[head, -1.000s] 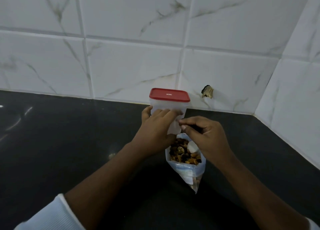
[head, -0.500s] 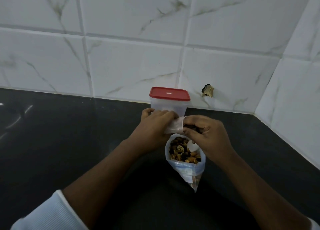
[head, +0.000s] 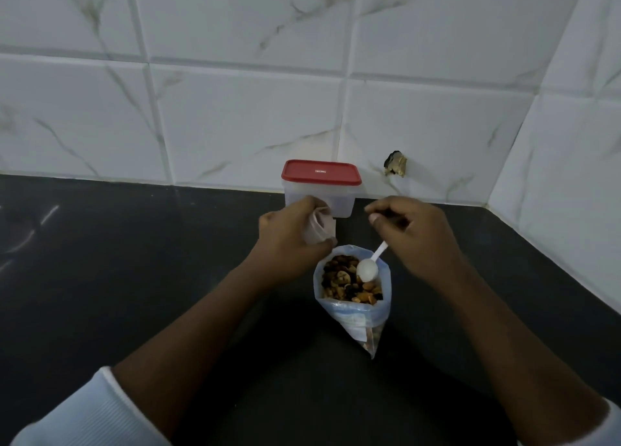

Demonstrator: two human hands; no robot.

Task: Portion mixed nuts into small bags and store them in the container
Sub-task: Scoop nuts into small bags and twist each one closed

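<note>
A large clear bag of mixed nuts (head: 353, 297) stands open on the black counter (head: 134, 277). A white plastic spoon (head: 368, 269) rests in it, bowl on the nuts, handle leaning up towards my right hand. My left hand (head: 289, 233) grips a folded bunch of small clear bags (head: 319, 228) just left of the nut bag's mouth. My right hand (head: 413, 237) hovers above and right of the bag, fingers curled, thumb and forefinger tips together, nothing visible between them. The clear container with a red lid (head: 321, 185) stands shut behind my hands, against the wall.
White marbled tiles form the back wall and the right corner wall (head: 554, 176). A chipped hole (head: 396, 167) marks the tile right of the container. My pale sleeves sit at the bottom corners.
My hands, which met at the small bags over the nut bag, have parted. The left keeps the small bags and moved left; the right drew away to the right.
</note>
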